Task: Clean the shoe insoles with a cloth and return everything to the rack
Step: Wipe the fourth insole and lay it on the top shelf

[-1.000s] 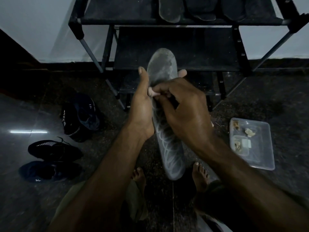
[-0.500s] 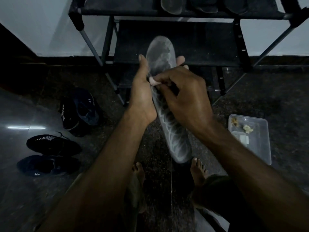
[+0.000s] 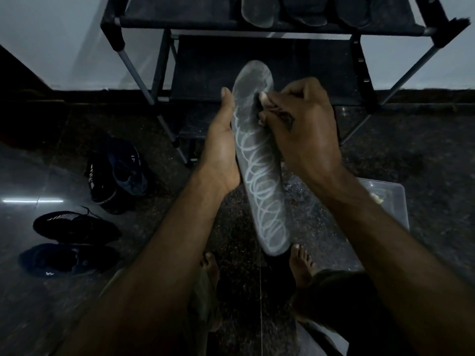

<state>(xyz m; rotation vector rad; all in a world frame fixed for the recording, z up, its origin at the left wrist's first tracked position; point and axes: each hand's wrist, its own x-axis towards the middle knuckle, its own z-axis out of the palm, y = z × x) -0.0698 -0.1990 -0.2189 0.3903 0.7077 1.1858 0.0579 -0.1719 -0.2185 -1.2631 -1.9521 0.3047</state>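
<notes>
Markings: no readable writing; the grey insole [image 3: 259, 160] carries a pale looping line pattern, and small white marks on the shoes are too dim to read
Left hand: the left hand [image 3: 223, 147] cradles the insole's left edge at frame centre, thumb straight up along it, fingers hidden behind
Right hand: the right hand [image 3: 298, 124] is curled, fingertips pinching something small against the insole's upper part; what it holds cannot be made out
Insole: held upright and tilted, toe towards the rack [image 3: 259, 60], heel near a bare foot [image 3: 300, 263]
Rack: more insoles [image 3: 259, 11] lie on the top shelf, upper centre
Floor: dark shoes [image 3: 77, 227] at left; a clear tray [image 3: 393, 201] at right, behind the forearm
</notes>
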